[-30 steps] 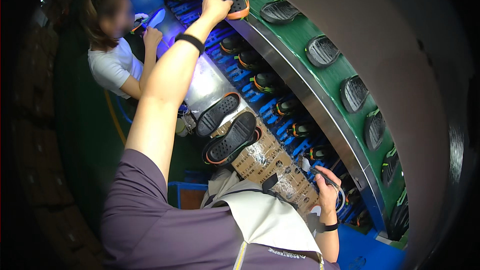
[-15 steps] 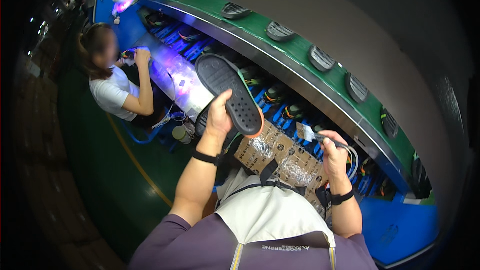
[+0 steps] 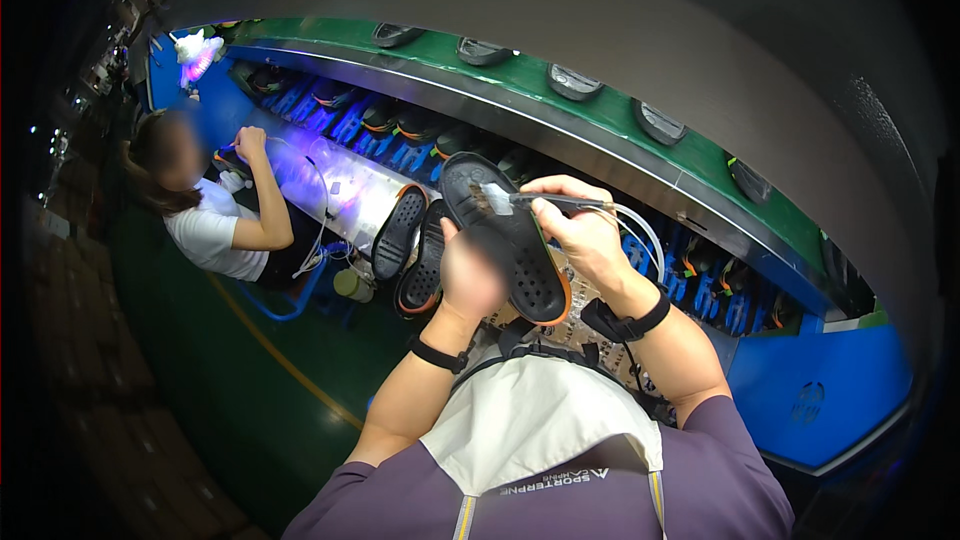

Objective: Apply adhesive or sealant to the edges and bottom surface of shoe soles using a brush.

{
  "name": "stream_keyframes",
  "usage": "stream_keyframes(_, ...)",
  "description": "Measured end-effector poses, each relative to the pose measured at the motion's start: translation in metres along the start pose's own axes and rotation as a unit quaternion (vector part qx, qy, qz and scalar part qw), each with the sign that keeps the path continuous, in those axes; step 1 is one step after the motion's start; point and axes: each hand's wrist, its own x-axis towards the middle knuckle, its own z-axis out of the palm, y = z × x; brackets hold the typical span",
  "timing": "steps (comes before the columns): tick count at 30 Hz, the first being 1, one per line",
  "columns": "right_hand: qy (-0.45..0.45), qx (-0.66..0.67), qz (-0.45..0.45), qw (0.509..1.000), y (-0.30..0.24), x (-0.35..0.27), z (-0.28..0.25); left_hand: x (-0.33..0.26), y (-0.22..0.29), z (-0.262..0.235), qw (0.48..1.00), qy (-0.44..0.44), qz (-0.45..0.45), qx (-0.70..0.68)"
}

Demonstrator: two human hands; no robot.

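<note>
Left of the shoe sole (image 3: pixel 505 240), two spare soles (image 3: pixel 412 252) lean idle. Left hand (image 3: pixel 470 275) clamps the shoe sole upright; right hand (image 3: pixel 580 230) grips a brush (image 3: pixel 500 198), touching its upper end. Brushing looks barely begun.

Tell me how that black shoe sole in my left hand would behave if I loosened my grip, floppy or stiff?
Probably fairly stiff: the black shoe sole stands unbent above the left hand. Likely light, since one hand carries it. Its studded tread suggests it is unlikely to slip.

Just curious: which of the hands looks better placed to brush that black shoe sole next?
Probably the right hand: it already holds the brush, bristles at the toe end of the black sole. The left hand is busy propping the sole up.
</note>
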Motion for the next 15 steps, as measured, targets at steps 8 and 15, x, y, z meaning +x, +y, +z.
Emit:
stream_keyframes(8,0.051,-0.036,-0.036,0.997,0.01,0.0,0.016,-0.007,-0.02,0.01,0.996,-0.03,0.011,0.084)
stream_keyframes(15,-0.108,-0.342,-0.172,0.918,0.007,-0.019,-0.01,0.005,-0.019,0.002,0.992,-0.043,0.061,0.105)
